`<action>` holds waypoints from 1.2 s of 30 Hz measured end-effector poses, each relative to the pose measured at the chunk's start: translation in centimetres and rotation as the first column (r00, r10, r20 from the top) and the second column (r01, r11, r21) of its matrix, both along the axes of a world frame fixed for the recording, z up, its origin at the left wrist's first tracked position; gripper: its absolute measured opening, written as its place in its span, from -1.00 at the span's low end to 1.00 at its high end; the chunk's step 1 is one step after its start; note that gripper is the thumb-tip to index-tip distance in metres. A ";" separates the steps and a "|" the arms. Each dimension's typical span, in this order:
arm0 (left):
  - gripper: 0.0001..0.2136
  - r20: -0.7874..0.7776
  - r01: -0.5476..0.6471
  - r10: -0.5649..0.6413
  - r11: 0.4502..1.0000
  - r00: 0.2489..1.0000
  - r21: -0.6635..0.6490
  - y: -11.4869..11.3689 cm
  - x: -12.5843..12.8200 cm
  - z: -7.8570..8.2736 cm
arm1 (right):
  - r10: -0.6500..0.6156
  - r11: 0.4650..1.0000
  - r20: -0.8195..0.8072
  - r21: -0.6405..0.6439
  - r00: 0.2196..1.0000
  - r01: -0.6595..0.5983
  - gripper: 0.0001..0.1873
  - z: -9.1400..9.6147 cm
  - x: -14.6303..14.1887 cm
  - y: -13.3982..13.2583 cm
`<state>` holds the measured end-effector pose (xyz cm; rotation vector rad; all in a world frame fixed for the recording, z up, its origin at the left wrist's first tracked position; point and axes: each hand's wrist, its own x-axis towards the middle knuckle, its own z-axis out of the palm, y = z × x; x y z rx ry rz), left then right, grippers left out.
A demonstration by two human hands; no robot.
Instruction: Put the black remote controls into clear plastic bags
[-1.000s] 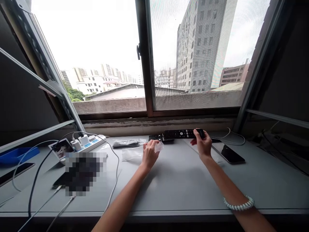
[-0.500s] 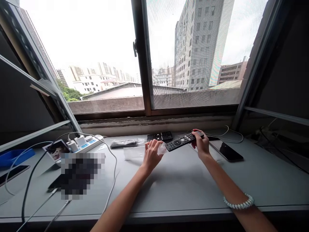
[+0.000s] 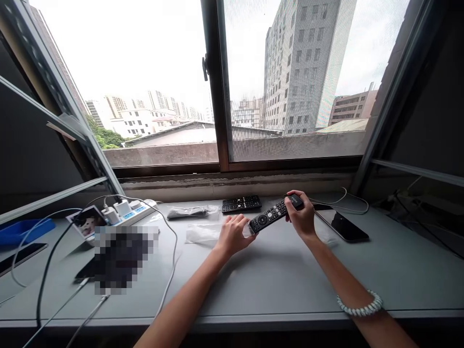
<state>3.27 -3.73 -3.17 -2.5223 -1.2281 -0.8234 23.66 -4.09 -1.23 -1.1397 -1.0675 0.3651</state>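
Observation:
My right hand [image 3: 301,212] is closed round the upper end of a black remote control [image 3: 270,215], which is held tilted above the desk with its buttons facing me. At its lower end, my left hand [image 3: 236,233] is closed with thumb and fingers on either side. A little clear plastic shows at that end, but how far it covers the remote is hard to make out. Beside the left hand lies a clear plastic bag [image 3: 203,234]. Two more black remotes [image 3: 241,203] lie side by side behind the hands. Another item in clear wrapping [image 3: 190,211] rests further left.
A smartphone [image 3: 342,224] lies right of my hands. On the left are a power strip [image 3: 136,215] with chargers, a photo card [image 3: 88,223], a blurred-out dark device [image 3: 121,261], loose cables [image 3: 173,256] and a blue tray [image 3: 27,231]. Metal posts [image 3: 97,159] and the window stand behind.
My left hand has moved right, closer round the remote's lower end, and less plastic shows there. The remote's lower end has dipped and its upper end shows more past my right fingers.

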 end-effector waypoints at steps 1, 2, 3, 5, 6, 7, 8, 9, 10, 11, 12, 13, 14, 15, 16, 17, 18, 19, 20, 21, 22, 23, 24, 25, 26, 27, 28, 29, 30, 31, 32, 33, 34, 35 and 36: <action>-0.77 -0.002 -0.005 0.005 1.000 1.000 0.000 0.0 0.0 0.0 | 0.006 1.000 0.005 0.001 1.000 -0.006 -0.75 0.0 0.0 -0.1; -0.78 -0.003 -0.010 0.010 1.000 1.000 0.000 0.1 0.0 -0.1 | 0.018 1.000 0.005 -0.004 1.000 -0.018 -0.74 0.1 -0.1 -0.1; -0.79 -0.004 -0.016 0.016 1.000 1.000 -0.001 0.1 0.0 -0.1 | 0.036 0.999 0.002 -0.016 0.999 -0.036 -0.72 0.1 -0.1 -0.1; -0.81 -0.005 -0.036 0.036 0.999 0.999 -0.005 0.3 -0.1 -0.3 | 0.088 0.995 -0.012 -0.047 0.996 -0.088 -0.68 0.0 -0.2 0.0; -0.82 -0.008 -0.047 0.047 0.999 0.999 -0.009 0.3 -0.1 -0.4 | 0.125 0.990 -0.024 -0.063 0.992 -0.126 -0.66 -0.1 -0.2 0.1; -0.83 -0.011 -0.059 0.058 0.998 0.998 -0.012 0.4 -0.1 -0.5 | 0.169 0.982 -0.040 -0.080 0.985 -0.172 -0.65 -0.2 -0.3 0.2; -0.83 -0.015 -0.070 0.069 0.997 0.997 -0.015 0.4 -0.2 -0.5 | 0.221 0.969 -0.058 -0.096 0.974 -0.226 -0.64 -0.3 -0.4 0.4; -0.84 -0.019 -0.080 0.080 0.997 0.997 -0.016 0.5 -0.2 -0.5 | 0.278 0.951 -0.079 -0.114 0.957 -0.286 -0.63 -0.4 -0.4 0.4; -0.85 -0.023 -0.091 0.091 0.996 0.996 -0.016 0.5 -0.2 -0.5 | 0.336 0.928 -0.102 -0.133 0.936 -0.348 -0.62 -0.5 -0.5 0.5; -0.86 -0.026 -0.102 0.101 0.995 0.995 -0.016 0.5 -0.3 -0.5 | 0.387 0.903 -0.123 -0.151 0.914 -0.403 -0.62 -0.6 -0.6 0.6; -0.86 -0.027 -0.114 0.114 0.993 0.993 -0.016 0.5 -0.3 -0.5 | 0.433 0.876 -0.137 -0.169 0.891 -0.452 -0.62 -0.7 -0.6 0.6; -0.86 -0.025 -0.126 0.125 0.992 0.992 -0.018 0.5 -0.3 -0.5 | 0.470 0.852 -0.141 -0.187 0.871 -0.490 -0.63 -0.8 -0.7 0.6; -0.87 -0.021 -0.134 0.134 0.991 0.991 -0.022 0.4 -0.3 -0.4 | 0.502 0.830 -0.133 -0.205 0.855 -0.519 -0.64 -0.8 -0.8 0.5; -0.86 -0.016 -0.138 0.138 0.990 0.990 -0.029 0.4 -0.3 -0.4 | 0.529 0.810 -0.119 -0.222 0.840 -0.542 -0.65 -0.9 -1.0 0.4; -0.86 -0.011 -0.136 0.135 0.990 0.991 -0.036 0.3 -0.2 -0.4 | 0.555 0.791 -0.105 -0.241 0.826 -0.562 -0.66 -1.0 -1.1 0.4; -0.86 -0.007 -0.128 0.128 0.991 0.992 -0.043 0.2 -0.1 -0.4 | 0.579 0.770 -0.097 -0.261 0.809 -0.582 -0.66 -1.1 -1.4 0.3; -0.86 -0.004 -0.119 0.119 0.992 0.993 -0.051 0.2 0.0 -0.4 | 0.602 0.747 -0.099 -0.281 0.792 -0.603 -0.66 -1.2 -1.6 0.2; -0.85 -0.004 -0.110 0.109 0.992 0.994 -0.058 0.1 0.1 -0.5 | 0.624 0.721 -0.111 -0.300 0.773 -0.625 -0.65 -1.3 -1.9 0.1; -0.84 -0.006 -0.104 0.104 0.992 0.995 -0.065 0.0 0.3 -0.5 | 0.648 0.690 -0.128 -0.316 0.751 -0.650 -0.65 -1.5 -2.1 0.0; -0.83 -0.008 -0.101 0.101 0.992 0.995 -0.070 0.0 0.4 -0.6 | 0.675 0.656 -0.148 -0.329 0.723 -0.680 -0.66 -1.6 -2.3 -0.1; -0.82 -0.009 -0.098 0.097 0.992 0.995 -0.075 -0.1 0.5 -0.7 | 0.703 0.618 -0.169 -0.335 0.690 -0.711 -0.66 -1.7 -2.5 -0.2; -0.79 -0.008 -0.091 0.090 0.993 0.996 -0.078 -0.1 0.7 -0.8 | 0.729 0.580 -0.191 -0.337 0.657 -0.741 -0.66 -1.7 -2.6 -0.3; -0.77 -0.004 -0.080 0.080 0.993 0.997 -0.081 -0.1 0.8 -0.9 | 0.750 0.544 -0.214 -0.338 0.625 -0.768 -0.65 -1.7 -2.7 -0.4; -0.74 0.002 -0.068 0.068 0.994 0.998 -0.082 -0.2 0.9 -1.0 | 0.766 0.509 -0.240 -0.341 0.596 -0.790 -0.61 -1.7 -2.7 -0.5; -0.73 0.009 -0.054 0.055 0.995 0.998 -0.084 -0.2 1.0 -1.1 | 0.776 0.474 -0.269 -0.349 0.571 -0.808 -0.57 -1.6 -2.7 -0.7; -0.72 0.019 -0.040 0.042 0.995 0.999 -0.087 -0.2 1.0 -1.2 | 0.781 0.439 -0.299 -0.361 0.548 -0.823 -0.52 -1.5 -2.7 -0.8; -0.72 0.031 -0.025 0.028 0.995 0.999 -0.092 -0.2 1.1 -1.2 | 0.784 0.404 -0.327 -0.374 0.527 -0.835 -0.49 -1.4 -2.7 -0.9; -0.71 0.048 -0.009 0.013 0.995 0.999 -0.098 -0.2 1.1 -1.2 | 0.786 0.374 -0.352 -0.386 0.509 -0.844 -0.48 -1.3 -2.8 -1.0; -0.69 0.068 0.011 -0.004 0.994 0.998 -0.105 -0.2 1.1 -1.2 | 0.785 0.351 -0.370 -0.395 0.497 -0.849 -0.47 -1.3 -2.7 -1.1; -0.65 0.089 0.030 -0.020 0.994 0.996 -0.110 -0.1 1.1 -1.2 | 0.780 0.344 -0.381 -0.402 0.496 -0.849 -0.47 -1.2 -2.7 -1.0; -0.59 0.105 0.044 -0.032 0.993 0.994 -0.112 0.0 1.0 -1.1 | 0.769 0.353 -0.387 -0.405 0.508 -0.843 -0.48 -1.1 -2.6 -1.0; -0.51 0.116 0.047 -0.034 0.992 0.993 -0.114 0.2 0.8 -1.0 | 0.752 0.379 -0.391 -0.403 0.531 -0.833 -0.48 -1.1 -2.5 -0.8; -0.44 0.118 0.041 -0.027 0.992 0.993 -0.118 0.4 0.6 -1.0 | 0.727 0.416 -0.397 -0.395 0.560 -0.819 -0.50 -1.1 -2.2 -0.7; -0.38 0.114 0.025 -0.011 0.992 0.993 -0.126 0.6 0.2 -0.9 | 0.696 0.457 -0.411 -0.379 0.589 -0.805 -0.53 -1.1 -1.9 -0.4; -0.36 0.106 0.006 0.009 0.990 0.994 -0.142 0.9 -0.2 -0.8 | 0.658 0.501 -0.436 -0.355 0.613 -0.790 -0.56 -1.1 -1.6 -0.2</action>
